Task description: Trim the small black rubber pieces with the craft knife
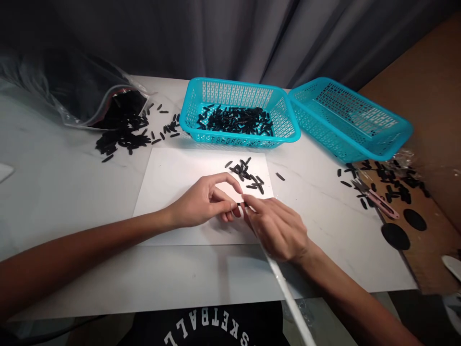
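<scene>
Over the white sheet [165,192], both hands meet at a small black piece [240,204], mostly covered by fingertips. My left hand [201,202] pinches its left end between thumb and fingers, with the index finger arched above. My right hand [279,226] is closed around the other end. From under the right hand a long, thin white strip [288,290] runs down past the table's front edge; whether the fingers grip it too I cannot tell. Just beyond the hands lies a loose group of black slender pieces [245,172] on the sheet.
A turquoise basket [239,139] behind the sheet holds many black pieces. Another turquoise basket [360,139] stands right, tilted. At left, a clear bag [79,91] spills a black heap [124,139]. Pink-handled scissors [378,199] and black discs [395,236] lie at right.
</scene>
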Demonstrator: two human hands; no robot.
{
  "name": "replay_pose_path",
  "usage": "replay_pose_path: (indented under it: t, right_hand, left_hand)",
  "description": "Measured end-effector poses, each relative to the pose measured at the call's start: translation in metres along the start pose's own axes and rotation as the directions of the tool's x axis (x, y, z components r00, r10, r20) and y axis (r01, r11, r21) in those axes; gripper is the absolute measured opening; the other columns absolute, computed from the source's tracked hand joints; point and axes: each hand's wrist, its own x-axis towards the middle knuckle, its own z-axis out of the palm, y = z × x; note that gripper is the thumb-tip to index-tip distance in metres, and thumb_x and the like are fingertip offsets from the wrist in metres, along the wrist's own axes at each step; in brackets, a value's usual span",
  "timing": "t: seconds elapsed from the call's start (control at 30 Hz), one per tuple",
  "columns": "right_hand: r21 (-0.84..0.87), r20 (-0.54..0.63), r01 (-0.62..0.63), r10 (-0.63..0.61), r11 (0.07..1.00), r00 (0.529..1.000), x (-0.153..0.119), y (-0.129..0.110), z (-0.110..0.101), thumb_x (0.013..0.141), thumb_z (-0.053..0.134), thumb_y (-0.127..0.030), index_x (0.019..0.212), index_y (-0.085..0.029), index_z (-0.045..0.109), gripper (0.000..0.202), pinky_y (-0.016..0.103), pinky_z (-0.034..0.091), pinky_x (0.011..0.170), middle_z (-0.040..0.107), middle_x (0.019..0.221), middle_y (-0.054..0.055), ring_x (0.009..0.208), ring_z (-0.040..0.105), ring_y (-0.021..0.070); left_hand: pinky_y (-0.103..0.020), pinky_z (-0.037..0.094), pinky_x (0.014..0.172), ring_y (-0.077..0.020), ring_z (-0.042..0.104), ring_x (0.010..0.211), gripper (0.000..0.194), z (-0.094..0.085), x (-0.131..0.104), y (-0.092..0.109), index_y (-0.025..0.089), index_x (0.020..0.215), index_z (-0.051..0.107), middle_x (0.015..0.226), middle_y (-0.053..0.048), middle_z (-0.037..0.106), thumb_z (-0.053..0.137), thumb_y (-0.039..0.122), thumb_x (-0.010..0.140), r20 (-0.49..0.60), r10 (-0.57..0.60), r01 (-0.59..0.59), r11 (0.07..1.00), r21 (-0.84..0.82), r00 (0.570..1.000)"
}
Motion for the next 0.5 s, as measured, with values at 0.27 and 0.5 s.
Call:
replay_pose_path:
  t: [0.27, 0.5]
  right_hand:
    - [0.246, -0.110, -0.286, 0.320, 0.926, 0.941, 0.001, 0.011, -0.011, 0.085, 0.082, -0.003, 0.086, -0.022, 0.063, 0.026, 0.027, 0.064, 0.054, 0.084, 0.085, 0.007, 0.071, 0.082, 0.0204]
    - [0.368, 0.117, -0.268, 0.241, 0.891, 0.963, 0.001, 0.012, -0.010, 0.099, 0.068, -0.012, 0.093, -0.021, 0.067, 0.011, 0.032, 0.064, 0.064, 0.085, 0.095, 0.009, 0.081, 0.081, 0.0207]
  left_hand:
    - [-0.027, 0.062, 0.067, -0.0152, 0.076, 0.067, 0.028, 0.005, -0.003, -0.007, 0.021, 0.105, 0.049, 0.082, -0.006, 0.083, 0.073, 0.018, 0.089, -0.077, 0.026, -0.025, 1.000, 0.016, 0.997]
    - [-0.025, 0.060, 0.068, -0.0149, 0.076, 0.070, 0.028, 0.006, -0.004, -0.009, 0.023, 0.099, 0.045, 0.076, -0.002, 0.081, 0.071, 0.018, 0.090, -0.150, 0.077, -0.075, 0.997, 0.015, 0.986]
